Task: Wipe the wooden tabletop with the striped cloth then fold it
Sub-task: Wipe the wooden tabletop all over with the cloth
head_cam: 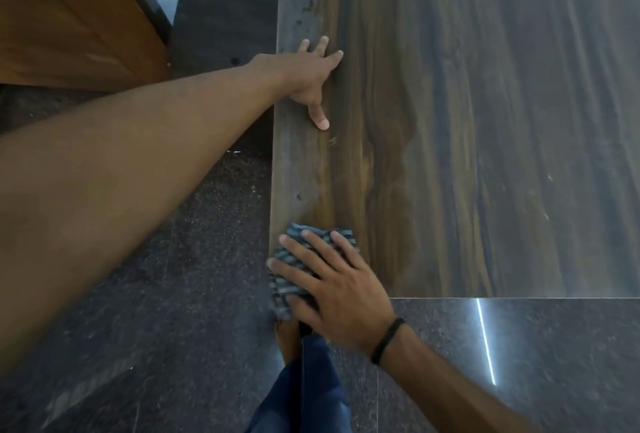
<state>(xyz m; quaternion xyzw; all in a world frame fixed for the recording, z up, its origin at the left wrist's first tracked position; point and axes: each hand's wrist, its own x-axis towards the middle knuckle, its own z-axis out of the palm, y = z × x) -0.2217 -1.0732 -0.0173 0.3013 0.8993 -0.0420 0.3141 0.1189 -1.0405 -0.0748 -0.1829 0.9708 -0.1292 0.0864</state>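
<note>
The grey-and-dark striped cloth (282, 294) lies bunched at the near left corner of the brown, streaky-grained wooden tabletop (450, 121), part of it hanging past the corner over the dark speckled stone floor (173, 294). The right hand (332, 280), a black band (386, 341) on its wrist, lies flat on the cloth with fingers straight and spread. Its grip is wide, pressing down rather than closing round the fabric.

The left hand (308, 76) rests palm-down further up the left edge, well apart from the cloth, fingers splayed and holding nothing; it looks like a brace.

From the right hand the unwiped board runs away and to the right, its long grain leading off from the person, so the next stroke probably pushes the cloth forward along the left edge or sweeps rightward. The right hand is plainly the nearer one.

The palm hides most of the cloth, so its folds cannot be read, and motion blur softens its stripes. The tabletop's far and right edges are cut off.
</note>
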